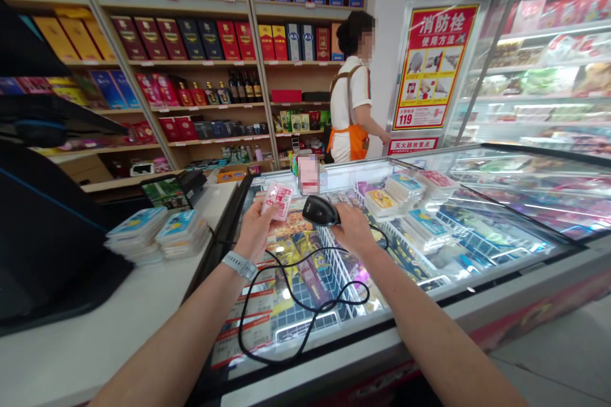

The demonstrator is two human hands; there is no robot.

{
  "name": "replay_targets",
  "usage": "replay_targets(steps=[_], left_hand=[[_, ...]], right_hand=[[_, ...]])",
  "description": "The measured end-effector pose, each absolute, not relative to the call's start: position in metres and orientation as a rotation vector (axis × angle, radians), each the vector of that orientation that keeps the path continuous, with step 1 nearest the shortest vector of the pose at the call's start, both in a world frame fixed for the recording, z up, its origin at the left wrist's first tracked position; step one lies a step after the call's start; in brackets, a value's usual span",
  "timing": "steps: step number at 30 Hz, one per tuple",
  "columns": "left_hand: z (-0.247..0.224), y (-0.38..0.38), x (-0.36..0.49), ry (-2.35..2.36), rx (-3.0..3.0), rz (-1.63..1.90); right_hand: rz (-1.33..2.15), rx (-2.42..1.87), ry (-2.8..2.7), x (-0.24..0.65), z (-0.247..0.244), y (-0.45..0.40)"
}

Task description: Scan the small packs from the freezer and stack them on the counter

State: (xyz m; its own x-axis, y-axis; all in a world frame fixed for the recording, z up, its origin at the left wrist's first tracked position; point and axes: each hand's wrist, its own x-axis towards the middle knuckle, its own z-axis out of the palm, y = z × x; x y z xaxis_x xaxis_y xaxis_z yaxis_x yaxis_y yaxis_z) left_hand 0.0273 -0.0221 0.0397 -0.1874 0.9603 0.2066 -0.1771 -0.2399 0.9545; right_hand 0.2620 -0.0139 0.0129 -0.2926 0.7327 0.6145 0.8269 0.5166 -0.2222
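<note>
The left hand (252, 229) grips a pink packet (277, 201) and the right hand (356, 229) is closed around a scanner (319, 211), its head near the packet but apart. Both are above the freezer (496, 296). Work looks to be underway: one packet is up, while stacked packs (138, 229) sit left of the left hand on the counter (143, 305) and more piles (427, 226) lie right of the right hand. Which are finished or left, I cannot tell.
</note>
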Motion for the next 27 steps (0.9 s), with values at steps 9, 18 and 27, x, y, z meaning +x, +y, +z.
replay_targets(steps=[9,18,27], left_hand=[[0.034,-0.013,0.025,1.176,1.075,1.65],[0.024,-0.01,0.024,1.129,1.229,1.651],[0.02,-0.007,0.022,1.08,1.218,1.658]], right_hand=[[-0.16,-1.239,-2.075,0.263,0.014,-0.015],[-0.152,-1.231,-2.072,0.262,0.014,-0.015],[-0.145,-1.227,-2.064,0.262,0.014,-0.016]])
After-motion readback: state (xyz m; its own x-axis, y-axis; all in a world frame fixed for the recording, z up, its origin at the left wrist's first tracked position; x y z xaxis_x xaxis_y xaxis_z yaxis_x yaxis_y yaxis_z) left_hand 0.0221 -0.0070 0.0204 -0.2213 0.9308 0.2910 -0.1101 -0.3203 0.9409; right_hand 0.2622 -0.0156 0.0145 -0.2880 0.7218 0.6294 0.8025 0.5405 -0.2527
